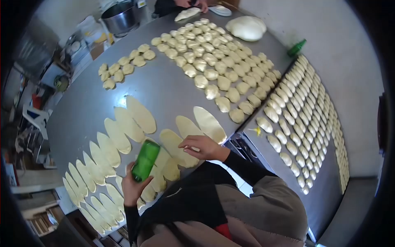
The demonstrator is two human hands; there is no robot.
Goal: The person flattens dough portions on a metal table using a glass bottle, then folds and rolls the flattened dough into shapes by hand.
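Observation:
My left hand (135, 187) is wrapped round the lower end of a green bottle (147, 159), held tilted above the flattened dough pieces. My right hand (202, 147) hovers with loosely bent, parted fingers over a flat oval dough piece (175, 144); nothing shows in it. Beyond it, another long dough oval (209, 123) lies near the table edge. More thin ovals (117, 133) spread in two rows to the left, partly overlapping. The bottle and my left hand hide some of the nearer pieces.
Many round dough balls (222, 68) cover the metal table's (164, 88) far side, with a smaller group (119, 74) at left. A large dough mass (247, 28) and another green bottle (297, 48) lie behind. Rolled dough pieces (302, 119) fill the right surface. Another person's hands (193, 4) work at the back.

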